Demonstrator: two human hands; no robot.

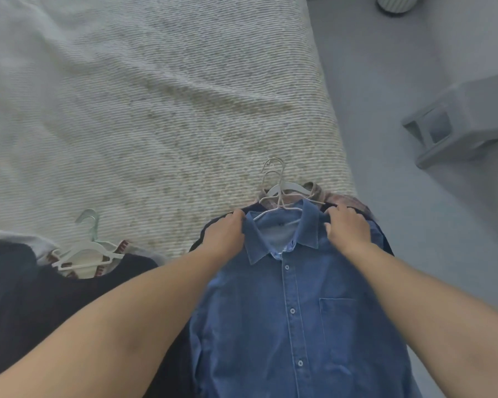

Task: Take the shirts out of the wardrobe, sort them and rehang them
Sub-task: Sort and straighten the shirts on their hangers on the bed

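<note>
A denim shirt is lying face up on the bed, topping a stack of hangered shirts near the bed's right edge, at about 5 o'clock in the view. Its long axis is running from 12 to 6 o'clock, collar away from the person, and the white hanger hooks are poking out past the collar toward 12 o'clock.

The left hand is pinching the shirt's shoulder at the 9 o'clock side of the collar, fingers curled into the fabric. The right hand is grasping the opposite shoulder at the 3 o'clock side in the same way. Both hands are sitting equally near the collar, one on each hanger end.

A second pile of dark shirts, with its own white hangers, is lying well apart at 8 o'clock.

The person is probably squaring this shirt on its sorted stack; any lift would need both shoulders rising together so the hanger stays seated.
</note>
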